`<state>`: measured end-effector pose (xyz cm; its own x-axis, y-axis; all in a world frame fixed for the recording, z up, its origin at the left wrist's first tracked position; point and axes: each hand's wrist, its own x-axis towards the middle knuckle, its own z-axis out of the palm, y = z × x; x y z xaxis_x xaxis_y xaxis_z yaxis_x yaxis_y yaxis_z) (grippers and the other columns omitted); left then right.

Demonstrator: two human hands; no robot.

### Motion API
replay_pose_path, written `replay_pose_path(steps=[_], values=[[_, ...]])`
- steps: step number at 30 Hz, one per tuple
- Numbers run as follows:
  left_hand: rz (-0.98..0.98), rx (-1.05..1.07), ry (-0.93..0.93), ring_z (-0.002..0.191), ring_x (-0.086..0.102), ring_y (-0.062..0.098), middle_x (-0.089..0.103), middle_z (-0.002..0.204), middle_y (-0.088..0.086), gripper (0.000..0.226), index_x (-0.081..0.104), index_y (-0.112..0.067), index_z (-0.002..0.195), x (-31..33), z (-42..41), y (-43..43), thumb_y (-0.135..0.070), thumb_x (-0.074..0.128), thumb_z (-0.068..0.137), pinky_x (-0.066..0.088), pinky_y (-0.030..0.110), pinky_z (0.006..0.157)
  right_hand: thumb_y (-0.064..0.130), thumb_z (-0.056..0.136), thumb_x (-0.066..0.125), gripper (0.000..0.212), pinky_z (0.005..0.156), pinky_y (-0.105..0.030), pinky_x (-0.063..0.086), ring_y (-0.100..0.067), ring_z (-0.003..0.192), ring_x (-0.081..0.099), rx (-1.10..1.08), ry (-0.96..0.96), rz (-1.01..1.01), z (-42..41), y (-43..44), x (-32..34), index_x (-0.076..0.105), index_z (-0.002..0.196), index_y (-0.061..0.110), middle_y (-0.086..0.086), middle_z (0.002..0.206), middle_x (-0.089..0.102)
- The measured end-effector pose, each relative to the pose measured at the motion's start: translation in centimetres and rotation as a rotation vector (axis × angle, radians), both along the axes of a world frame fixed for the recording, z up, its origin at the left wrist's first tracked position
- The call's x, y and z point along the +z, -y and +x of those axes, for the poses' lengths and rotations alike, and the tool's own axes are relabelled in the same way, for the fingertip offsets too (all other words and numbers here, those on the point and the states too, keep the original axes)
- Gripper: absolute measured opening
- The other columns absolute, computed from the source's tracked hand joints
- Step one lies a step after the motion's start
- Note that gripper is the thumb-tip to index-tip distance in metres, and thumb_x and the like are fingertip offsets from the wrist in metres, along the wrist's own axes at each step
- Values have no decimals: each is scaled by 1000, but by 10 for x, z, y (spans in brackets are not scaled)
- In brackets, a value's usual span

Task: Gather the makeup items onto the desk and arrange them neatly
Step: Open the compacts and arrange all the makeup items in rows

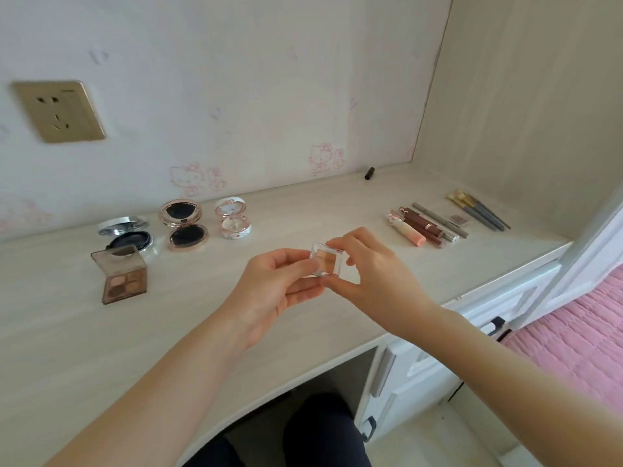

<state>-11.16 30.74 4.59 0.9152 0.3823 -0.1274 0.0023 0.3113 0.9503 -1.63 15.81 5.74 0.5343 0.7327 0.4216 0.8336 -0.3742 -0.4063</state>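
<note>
Both hands hold a small clear square palette (326, 261) with an orange-brown pan above the pale desk (67, 332). My left hand (273, 291) pinches its left edge, and my right hand (367, 274) pinches its top and bottom right. On the desk at the left lie an open brown eyeshadow palette (124, 278), an open silver compact (129, 235), a rose-gold compact (184, 224) and a white compact (233, 218). At the right lie several tubes and pencils (426, 227), a small grey pan (457, 219) and brushes (478, 210).
A black cap (369, 173) lies at the back by the wall. A gold wall socket (59, 111) sits upper left. White drawers (421, 365) stand under the desk's right end, and a pink bedcover (580, 332) lies beyond. My dark-clothed knees (317, 433) are below the desk edge.
</note>
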Motion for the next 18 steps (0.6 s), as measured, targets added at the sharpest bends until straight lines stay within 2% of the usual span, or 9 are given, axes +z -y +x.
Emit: replay_pose_path(steps=[3,7,12,15,18], values=[[-75,34,14,96,70,34,70,109,18,26,65,1,110,-6,-23,-12,-15,64,89,57,33,78,47,85,64,47,80,-30,50,-8,97,54,56,-36,24,-16,-16,-4,55,125,26,12,113,50],[-203,34,51,100,67,35,67,115,19,31,68,-1,111,-12,-50,-28,-23,58,92,56,36,82,45,83,66,44,85,-23,47,-4,97,52,131,-135,62,-34,-35,-10,57,123,28,14,109,51],[-326,-17,49,116,59,37,62,123,24,39,70,-3,111,-15,-73,-36,-32,62,87,55,36,86,38,85,67,42,87,-14,41,0,99,50,202,-185,64,-54,-55,-15,57,125,28,16,109,52],[-366,-8,77,112,63,34,63,121,24,37,71,-2,109,-17,-81,-42,-30,61,87,56,35,84,35,85,67,44,90,-17,41,-5,104,51,223,-168,70,-61,-61,-14,56,127,26,13,112,51],[-379,26,94,106,66,34,66,115,22,34,72,-2,105,-20,-85,-44,-29,63,85,56,35,82,31,86,67,45,90,-27,44,-15,105,51,235,-52,41,-67,-65,-10,55,129,22,6,115,52]])
